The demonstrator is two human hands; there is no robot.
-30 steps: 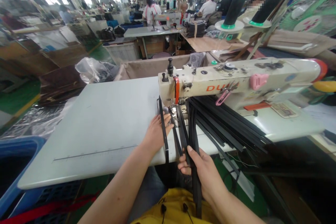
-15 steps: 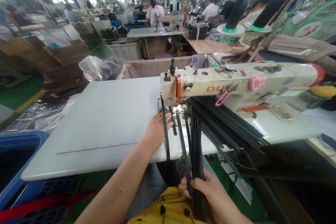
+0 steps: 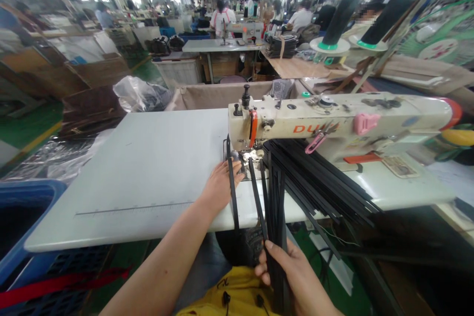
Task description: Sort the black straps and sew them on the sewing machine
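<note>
Bundle of strips (image 3: 276,224): black, narrow, flat, straight-sided, gathered lengthwise; it crosses the near edge of the tabletop (image 3: 155,158), pinched between thumb and fingers of the right hand (image 3: 287,262).
Loose pile (image 3: 318,182): more black strips, fanned beneath the arm of the sewing machine (image 3: 355,113), some ends overhanging the near edge.
Single strip (image 3: 233,192): dark, slim, running across the left hand (image 3: 220,182) to that edge; this hand palm down, fingers extended.
</note>
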